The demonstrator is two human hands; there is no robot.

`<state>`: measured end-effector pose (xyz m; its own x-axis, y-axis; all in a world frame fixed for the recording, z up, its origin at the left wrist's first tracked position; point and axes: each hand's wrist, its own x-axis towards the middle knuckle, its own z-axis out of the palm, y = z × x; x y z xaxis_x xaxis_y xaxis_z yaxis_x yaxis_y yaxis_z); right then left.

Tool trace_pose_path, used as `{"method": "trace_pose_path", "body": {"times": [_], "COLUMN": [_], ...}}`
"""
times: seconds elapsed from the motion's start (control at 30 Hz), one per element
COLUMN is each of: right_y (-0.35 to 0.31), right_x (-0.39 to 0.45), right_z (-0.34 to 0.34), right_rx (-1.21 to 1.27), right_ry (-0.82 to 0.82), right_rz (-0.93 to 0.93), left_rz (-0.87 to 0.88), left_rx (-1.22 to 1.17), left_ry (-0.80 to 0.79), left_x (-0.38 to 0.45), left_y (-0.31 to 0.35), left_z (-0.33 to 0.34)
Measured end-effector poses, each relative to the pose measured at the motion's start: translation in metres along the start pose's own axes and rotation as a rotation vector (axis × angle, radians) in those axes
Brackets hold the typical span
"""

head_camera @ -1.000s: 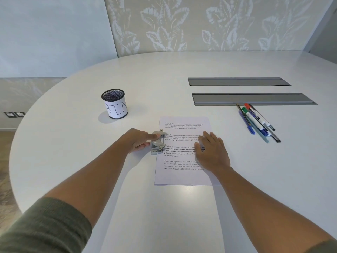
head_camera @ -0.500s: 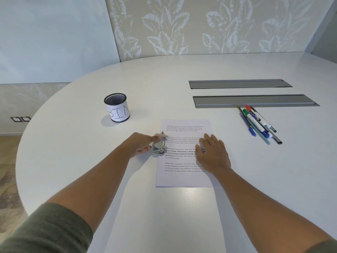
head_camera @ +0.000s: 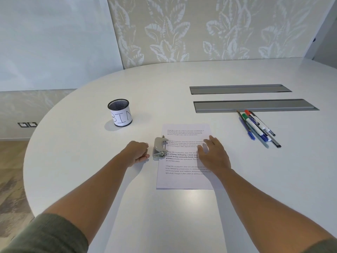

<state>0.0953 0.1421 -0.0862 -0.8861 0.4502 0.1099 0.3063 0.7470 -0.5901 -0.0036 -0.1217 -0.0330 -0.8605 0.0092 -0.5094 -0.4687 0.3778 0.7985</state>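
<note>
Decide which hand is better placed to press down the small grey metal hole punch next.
Left. The left hand sits beside the grey metal hole punch, holding nothing, while the right hand rests on the white printed sheet, steadying it.

Your table (head_camera: 164,216) is smooth white with a soft sheen; light glares on it near you. The sheet (head_camera: 182,179) is matt white paper with black print. The hole punch (head_camera: 159,147) is dull grey metal. The cup (head_camera: 118,105) is black wire mesh with a matt paper label (head_camera: 121,116) round it. The pens (head_camera: 255,125) have glossy plastic barrels. The two slot covers (head_camera: 255,105) look like matt grey metal. Your sleeve (head_camera: 51,234) is soft green cloth. The wall panel (head_camera: 200,30) is matt and leaf-patterned. The floor (head_camera: 11,170) looks like wood.
</note>
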Motion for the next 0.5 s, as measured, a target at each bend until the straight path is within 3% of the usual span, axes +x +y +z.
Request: {"method": "trace_pose_path", "body": {"times": [0.27,0.5], "right_y": [0.0,-0.006], "right_x": [-0.006,-0.012], "right_z": [-0.005,-0.006], "right_rx": [-0.009,-0.037], "right_ry": [-0.032,-0.041], "right_rz": [0.054,0.061], "left_rz": [-0.036,-0.044], "left_rx": [0.18,0.186], "left_ry": [-0.039,-0.115], "left_x": [-0.022,-0.039], "left_y": [-0.003,-0.007], "left_z": [-0.012,-0.014]}}
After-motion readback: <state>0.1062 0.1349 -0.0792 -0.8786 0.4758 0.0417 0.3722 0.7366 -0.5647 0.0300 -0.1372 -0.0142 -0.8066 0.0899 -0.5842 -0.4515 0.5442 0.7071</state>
